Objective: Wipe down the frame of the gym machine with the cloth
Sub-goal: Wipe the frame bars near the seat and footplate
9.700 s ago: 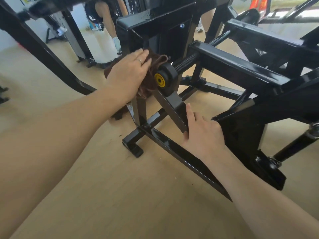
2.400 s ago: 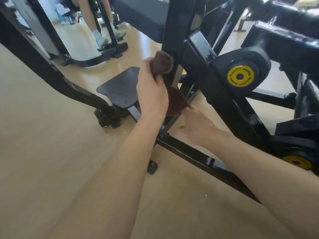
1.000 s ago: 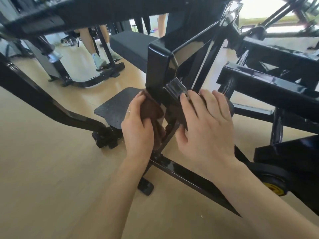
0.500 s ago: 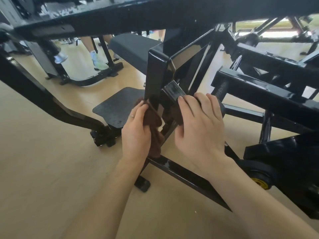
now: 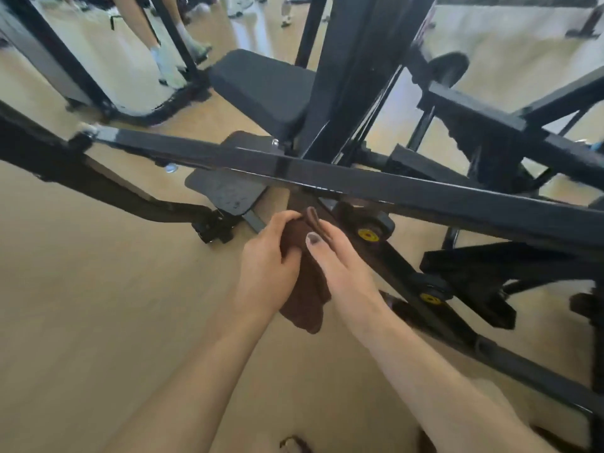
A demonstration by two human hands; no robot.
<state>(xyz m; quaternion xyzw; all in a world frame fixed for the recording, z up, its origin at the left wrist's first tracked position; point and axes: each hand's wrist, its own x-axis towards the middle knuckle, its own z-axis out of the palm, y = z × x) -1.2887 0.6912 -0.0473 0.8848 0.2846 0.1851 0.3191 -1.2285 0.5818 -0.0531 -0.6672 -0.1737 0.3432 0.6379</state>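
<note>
The brown cloth (image 5: 305,291) hangs between the two hands, just below the long black bar of the frame (image 5: 392,188) that crosses the view from left to right. Its upper, folded edge pokes up between the fingertips close under that bar; its lower end droops free toward the floor (image 5: 98,305), below the wrists.

The left hand (image 5: 268,273) grips the cloth, fingers curled over its top and thumb pressed into its side. The right hand (image 5: 340,269) lies against the cloth's other side with its thumb stretched up along the fabric, nail showing; its fingers are hidden behind the cloth, so how far they close cannot be told, though the cloth looks pinched between thumb and fingers.

Both forearms come up from the lower edge and converge at the cloth, wrists near each other, left palm turned inward. Just beyond the right hand a slanted frame member carries a black knob with a yellow cap (image 5: 367,235). A black seat pad (image 5: 264,89) and a footplate (image 5: 225,191) lie beyond the bar.
</note>
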